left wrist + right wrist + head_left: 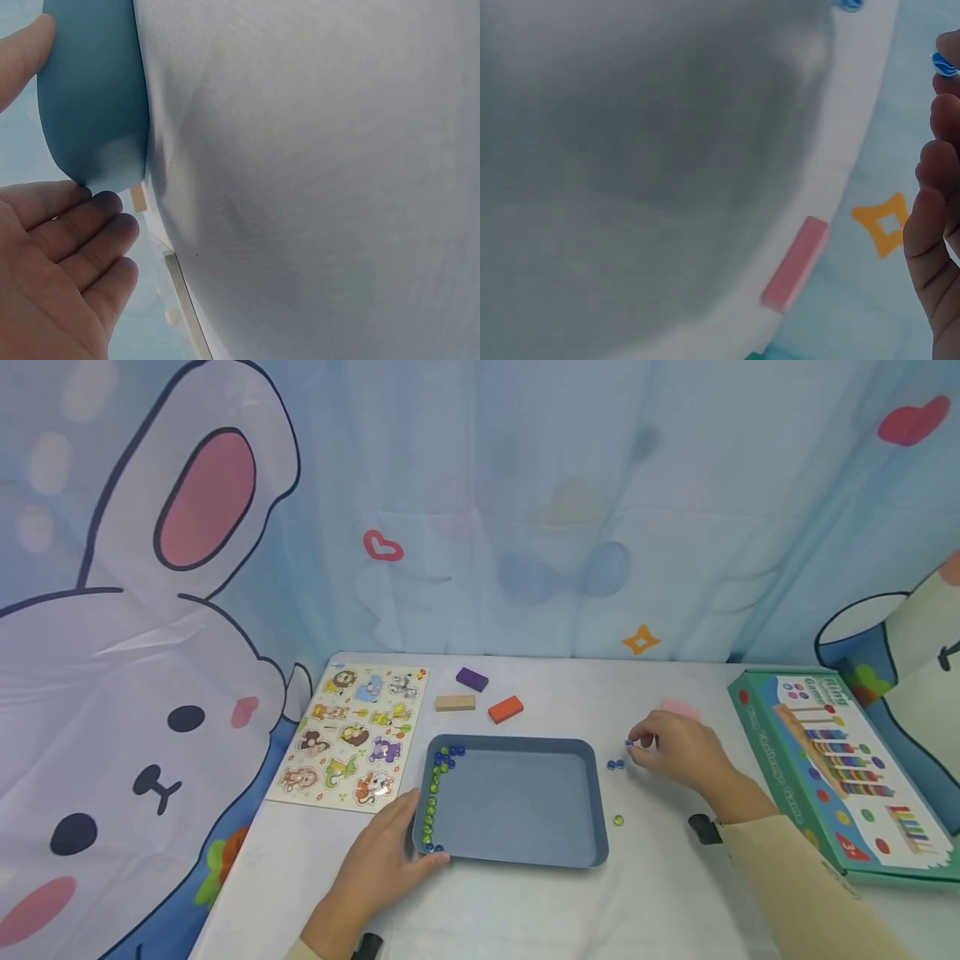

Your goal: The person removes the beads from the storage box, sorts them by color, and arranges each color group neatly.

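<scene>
My right hand (678,756) pinches a blue marble (945,64) between thumb and fingertip, above the table to the right of the grey-blue tray (521,802). Just below it on the table lie two blue marbles (615,765). Closer to me is a lone green marble (618,820). Along the tray's left wall runs a line of green marbles (431,810), with blue marbles (457,750) at the far corner and blue ones (433,848) at the near corner. My left hand (382,860) touches the tray's near left corner, fingers fairly straight and thumb along the front side.
An animal puzzle board (348,739) lies left of the tray. Behind the tray are purple (472,679), tan (455,702) and orange (506,709) blocks. A pink block (681,708) is partly behind my right hand. A green game box (847,768) stands at right.
</scene>
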The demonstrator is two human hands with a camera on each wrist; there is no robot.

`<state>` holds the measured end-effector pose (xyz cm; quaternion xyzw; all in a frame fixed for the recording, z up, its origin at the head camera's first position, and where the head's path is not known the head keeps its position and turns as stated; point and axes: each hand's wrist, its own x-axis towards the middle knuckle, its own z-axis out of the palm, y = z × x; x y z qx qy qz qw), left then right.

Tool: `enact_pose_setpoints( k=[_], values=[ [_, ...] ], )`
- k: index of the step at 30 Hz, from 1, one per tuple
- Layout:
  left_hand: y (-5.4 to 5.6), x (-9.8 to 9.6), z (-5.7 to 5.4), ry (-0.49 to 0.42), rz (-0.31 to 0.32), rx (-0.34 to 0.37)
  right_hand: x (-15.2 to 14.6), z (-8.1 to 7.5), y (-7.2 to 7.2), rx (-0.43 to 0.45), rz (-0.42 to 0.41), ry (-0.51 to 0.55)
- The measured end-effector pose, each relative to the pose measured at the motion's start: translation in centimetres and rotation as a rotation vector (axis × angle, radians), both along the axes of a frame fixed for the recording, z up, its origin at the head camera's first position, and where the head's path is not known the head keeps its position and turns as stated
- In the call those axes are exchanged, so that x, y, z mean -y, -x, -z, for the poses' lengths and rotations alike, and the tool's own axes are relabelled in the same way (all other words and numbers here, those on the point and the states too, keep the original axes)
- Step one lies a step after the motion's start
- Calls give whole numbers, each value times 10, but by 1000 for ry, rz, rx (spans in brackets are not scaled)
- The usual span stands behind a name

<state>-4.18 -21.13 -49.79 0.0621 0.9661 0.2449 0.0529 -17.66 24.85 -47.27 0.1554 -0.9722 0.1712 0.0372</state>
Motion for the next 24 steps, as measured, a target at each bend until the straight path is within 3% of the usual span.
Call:
enact_pose_setpoints(
  k=[8, 24],
  values=[
    [0, 0, 1, -1, 4, -8, -5, 21, -1, 106, 30, -50],
    [0, -1, 0, 10, 10, -10, -1, 26, -6, 140, 31, -63]
  ],
)
